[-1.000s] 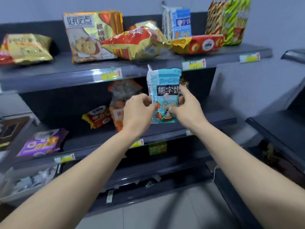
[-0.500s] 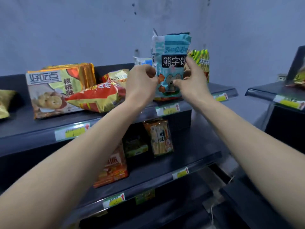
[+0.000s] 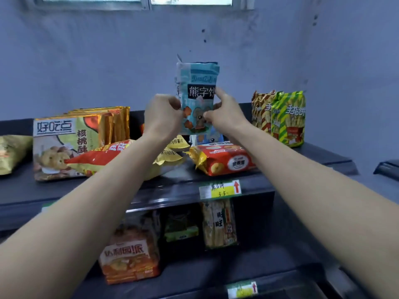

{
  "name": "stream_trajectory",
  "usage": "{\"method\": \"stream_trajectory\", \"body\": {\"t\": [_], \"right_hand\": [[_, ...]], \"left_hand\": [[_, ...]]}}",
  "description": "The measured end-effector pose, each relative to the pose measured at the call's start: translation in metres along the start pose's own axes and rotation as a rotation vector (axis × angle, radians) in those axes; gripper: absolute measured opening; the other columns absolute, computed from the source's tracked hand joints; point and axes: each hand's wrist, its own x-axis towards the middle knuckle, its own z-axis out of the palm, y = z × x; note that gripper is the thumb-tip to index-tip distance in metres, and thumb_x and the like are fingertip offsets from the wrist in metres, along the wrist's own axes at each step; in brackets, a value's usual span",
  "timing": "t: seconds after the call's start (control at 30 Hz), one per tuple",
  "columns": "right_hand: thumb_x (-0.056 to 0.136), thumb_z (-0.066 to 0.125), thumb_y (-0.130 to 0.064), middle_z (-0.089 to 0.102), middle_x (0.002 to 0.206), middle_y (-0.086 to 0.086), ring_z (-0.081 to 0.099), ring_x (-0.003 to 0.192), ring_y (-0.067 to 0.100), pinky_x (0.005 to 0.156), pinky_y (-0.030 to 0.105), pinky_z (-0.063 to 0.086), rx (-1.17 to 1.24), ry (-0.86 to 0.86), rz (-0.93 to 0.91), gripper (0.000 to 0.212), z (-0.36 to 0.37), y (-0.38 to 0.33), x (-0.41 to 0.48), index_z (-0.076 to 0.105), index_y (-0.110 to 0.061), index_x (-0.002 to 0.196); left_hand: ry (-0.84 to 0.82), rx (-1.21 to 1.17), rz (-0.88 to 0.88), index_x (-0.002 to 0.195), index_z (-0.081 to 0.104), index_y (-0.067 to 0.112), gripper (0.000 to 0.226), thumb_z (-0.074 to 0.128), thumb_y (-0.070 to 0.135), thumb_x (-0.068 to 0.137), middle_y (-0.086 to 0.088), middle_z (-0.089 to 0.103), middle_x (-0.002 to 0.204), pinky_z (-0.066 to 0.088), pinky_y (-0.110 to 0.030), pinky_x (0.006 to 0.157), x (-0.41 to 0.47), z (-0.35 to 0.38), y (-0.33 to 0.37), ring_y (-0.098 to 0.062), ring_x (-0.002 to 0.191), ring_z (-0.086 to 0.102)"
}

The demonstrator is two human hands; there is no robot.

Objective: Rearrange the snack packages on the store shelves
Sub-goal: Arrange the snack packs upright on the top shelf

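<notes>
Left hand (image 3: 163, 117), right hand (image 3: 226, 119): pinching side edges of light-blue plastic bear-biscuit packet (image 3: 198, 83), holding it upright above dark metal top shelf (image 3: 319, 156). Not placed yet; red plastic cracker pack (image 3: 224, 161) and red-yellow crisp bag (image 3: 101, 157) lying flat, likely left to straighten

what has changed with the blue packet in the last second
The blue packet went up: a second ago it was held in front of the lower shelf, now it is above the top shelf, over the red packet. The left hand and right hand kept gripping its sides throughout. The packets lying on the shelves stayed put.
</notes>
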Motion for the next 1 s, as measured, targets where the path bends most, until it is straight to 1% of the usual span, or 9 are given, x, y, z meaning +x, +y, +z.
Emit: {"method": "stream_trajectory", "body": {"t": [0.1,0.23,0.4,0.57,0.67,0.8,0.87,0.93,1.0], "right_hand": [[0.085,0.053,0.007,0.064,0.111,0.007,0.062,0.103,0.023,0.084,0.036,0.056,0.011,-0.076,0.061,0.047,0.001,0.016,0.014,0.052,-0.023,0.121],[0.083,0.057,0.005,0.065,0.103,0.008,0.063,0.099,0.028,0.087,0.042,0.055,0.006,-0.174,0.096,0.038,0.011,0.029,0.025,0.051,-0.023,0.108],[0.081,0.061,0.000,0.061,0.116,0.007,0.060,0.108,0.025,0.092,0.043,0.052,-0.065,-0.259,0.087,0.050,0.015,0.037,0.026,0.047,-0.018,0.126],[0.072,0.070,-0.005,0.052,0.124,0.010,0.058,0.108,0.026,0.094,0.042,0.051,-0.172,-0.224,0.084,0.074,0.005,0.040,0.020,0.034,-0.020,0.135],[0.073,0.071,-0.006,0.044,0.128,0.010,0.054,0.112,0.026,0.096,0.040,0.049,-0.229,-0.178,0.103,0.081,-0.010,0.042,0.014,0.028,-0.021,0.140],[0.073,0.072,-0.005,0.042,0.128,0.010,0.053,0.115,0.027,0.099,0.040,0.047,-0.299,-0.120,0.119,0.083,-0.027,0.042,0.009,0.026,-0.021,0.140],[0.075,0.071,-0.007,0.045,0.128,0.011,0.054,0.114,0.027,0.098,0.041,0.048,-0.308,-0.095,0.126,0.078,-0.027,0.039,0.009,0.028,-0.019,0.139],[0.077,0.069,-0.011,0.049,0.126,0.012,0.056,0.111,0.027,0.096,0.043,0.050,-0.278,-0.084,0.110,0.068,-0.020,0.033,0.010,0.033,-0.018,0.134],[0.077,0.067,-0.011,0.052,0.123,0.011,0.057,0.110,0.027,0.095,0.043,0.051,-0.247,-0.083,0.083,0.062,-0.008,0.025,0.011,0.036,-0.016,0.131]], "left_hand": [[-0.002,0.089,-0.059,0.091,0.072,0.007,0.015,0.059,0.005,0.084,-0.011,0.071,0.098,0.056,-0.038,0.079,0.005,0.015,-0.005,-0.026,0.090,0.066],[0.040,0.137,-0.116,0.094,0.071,0.005,0.016,0.059,0.005,0.084,-0.011,0.070,0.099,0.058,-0.038,0.077,0.005,0.021,-0.014,-0.023,0.088,0.066],[0.001,0.165,-0.141,0.096,0.070,0.004,0.015,0.062,0.004,0.083,-0.011,0.070,0.104,0.057,-0.035,0.077,0.003,0.026,-0.025,-0.024,0.093,0.066],[-0.032,0.086,-0.126,0.086,0.071,0.005,0.012,0.063,-0.001,0.080,-0.011,0.071,0.095,0.059,-0.038,0.075,0.003,0.039,-0.021,-0.023,0.086,0.067],[-0.069,0.039,-0.105,0.086,0.072,0.005,0.012,0.065,0.000,0.078,-0.011,0.071,0.091,0.058,-0.040,0.076,0.001,0.051,-0.015,-0.023,0.084,0.067],[-0.181,-0.072,-0.103,0.082,0.071,0.011,0.016,0.066,-0.002,0.075,-0.010,0.072,0.089,0.057,-0.044,0.078,0.001,0.062,-0.010,-0.025,0.084,0.068],[-0.213,-0.108,-0.110,0.082,0.071,0.012,0.018,0.066,-0.004,0.074,-0.010,0.072,0.088,0.057,-0.045,0.079,0.002,0.061,-0.010,-0.026,0.085,0.068],[-0.199,-0.128,-0.111,0.081,0.071,0.010,0.019,0.065,-0.006,0.073,-0.012,0.072,0.087,0.057,-0.046,0.079,0.004,0.054,-0.014,-0.028,0.085,0.069],[-0.138,-0.139,-0.106,0.079,0.073,0.007,0.014,0.066,-0.003,0.072,-0.013,0.073,0.085,0.057,-0.047,0.078,0.007,0.042,-0.020,-0.029,0.084,0.069]]}}
